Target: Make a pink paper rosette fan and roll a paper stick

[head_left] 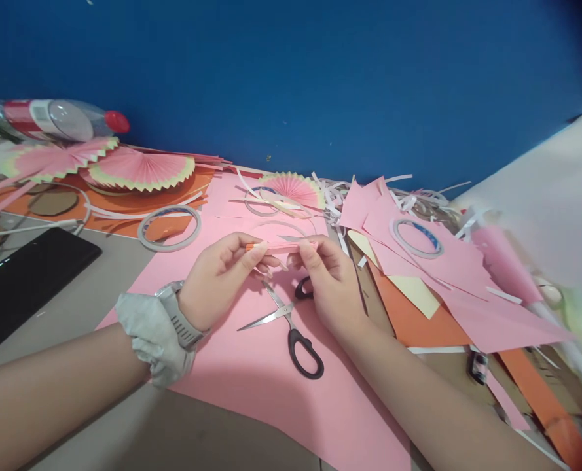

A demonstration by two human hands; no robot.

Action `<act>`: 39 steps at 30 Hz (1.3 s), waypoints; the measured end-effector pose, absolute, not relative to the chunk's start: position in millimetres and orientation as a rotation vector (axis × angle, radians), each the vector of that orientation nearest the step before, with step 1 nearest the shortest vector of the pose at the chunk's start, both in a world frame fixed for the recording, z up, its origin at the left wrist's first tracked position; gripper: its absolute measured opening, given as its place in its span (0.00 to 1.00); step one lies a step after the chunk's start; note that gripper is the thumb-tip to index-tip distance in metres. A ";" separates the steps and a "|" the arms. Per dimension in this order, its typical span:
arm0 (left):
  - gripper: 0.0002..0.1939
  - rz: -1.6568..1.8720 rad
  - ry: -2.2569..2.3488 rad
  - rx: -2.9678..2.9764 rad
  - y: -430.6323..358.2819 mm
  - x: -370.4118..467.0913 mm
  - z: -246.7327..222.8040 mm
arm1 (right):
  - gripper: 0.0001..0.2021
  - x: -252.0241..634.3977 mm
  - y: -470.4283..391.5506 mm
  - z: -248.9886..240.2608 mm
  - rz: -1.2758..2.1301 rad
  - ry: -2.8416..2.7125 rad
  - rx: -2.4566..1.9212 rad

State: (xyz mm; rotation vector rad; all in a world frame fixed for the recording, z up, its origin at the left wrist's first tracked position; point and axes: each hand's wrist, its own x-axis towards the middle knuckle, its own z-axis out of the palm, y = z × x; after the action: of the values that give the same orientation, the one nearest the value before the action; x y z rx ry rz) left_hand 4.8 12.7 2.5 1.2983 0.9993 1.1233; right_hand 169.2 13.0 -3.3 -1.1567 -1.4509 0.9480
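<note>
Paper strip (279, 247): pink, narrow, folded.

Folded paper strip (281, 247): narrow, pink with an orange left end, pleated flat. Held level above the pink sheet, left end pinched in left hand (217, 278), right end in right hand (327, 281), just over the scissors.

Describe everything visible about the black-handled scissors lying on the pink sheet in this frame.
The black-handled metal scissors lie flat on the large pink paper sheet, blades open in a V. One silver blade points left, the other up toward the hands. One black loop handle sits nearest the camera, the other is partly hidden behind the right hand. Neither hand grips them; both the left hand and the right pinch a folded pink paper strip above.
</note>
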 end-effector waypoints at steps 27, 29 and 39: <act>0.09 1.237 0.967 1.350 17.8 1.8 -1.8 | 0.08 168.9 5.0 -11.4 1.002 -1.670 -1.128; 0.10 1.253 0.979 1.333 15.8 2.0 -0.4 | 0.09 167.6 4.8 -11.1 1.023 -1.654 -1.180; 0.08 1.093 0.970 1.442 13.9 2.0 1.7 | 0.11 168.4 7.2 -5.7 1.022 -1.306 -1.174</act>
State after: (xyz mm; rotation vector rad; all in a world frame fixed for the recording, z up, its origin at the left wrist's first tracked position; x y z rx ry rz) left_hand 2.0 13.9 1.7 1.4418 0.9695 1.0928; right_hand 168.4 7.2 -5.7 -1.1740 -1.3055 1.0217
